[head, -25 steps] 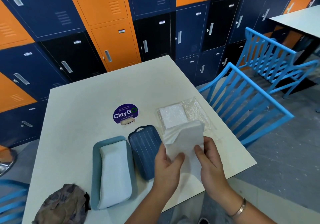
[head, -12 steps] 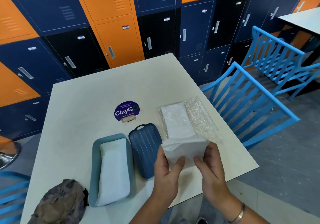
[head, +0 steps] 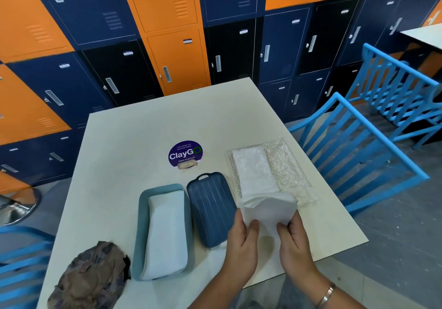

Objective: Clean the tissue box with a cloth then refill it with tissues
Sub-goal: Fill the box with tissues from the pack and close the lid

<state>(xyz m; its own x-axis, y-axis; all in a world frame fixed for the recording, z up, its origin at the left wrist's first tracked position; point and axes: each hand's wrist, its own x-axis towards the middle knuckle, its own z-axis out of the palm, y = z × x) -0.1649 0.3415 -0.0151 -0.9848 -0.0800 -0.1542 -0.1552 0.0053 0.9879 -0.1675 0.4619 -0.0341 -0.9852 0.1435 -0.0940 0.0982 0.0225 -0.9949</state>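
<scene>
Tissue box [head: 141, 232] left of lid [head: 211, 209], tissue pack [head: 267, 172] right, cloth [head: 92, 277] far left

Ribbed matt plastic lid [head: 211, 209], soft paper tissues [head: 267, 209], crinkly clear wrapper [head: 287, 170]

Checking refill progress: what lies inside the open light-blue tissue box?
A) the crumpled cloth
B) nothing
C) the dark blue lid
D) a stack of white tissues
D: a white tissue stack lies in the tissue box; the lid lies right of it and the cloth left, both outside.
</scene>
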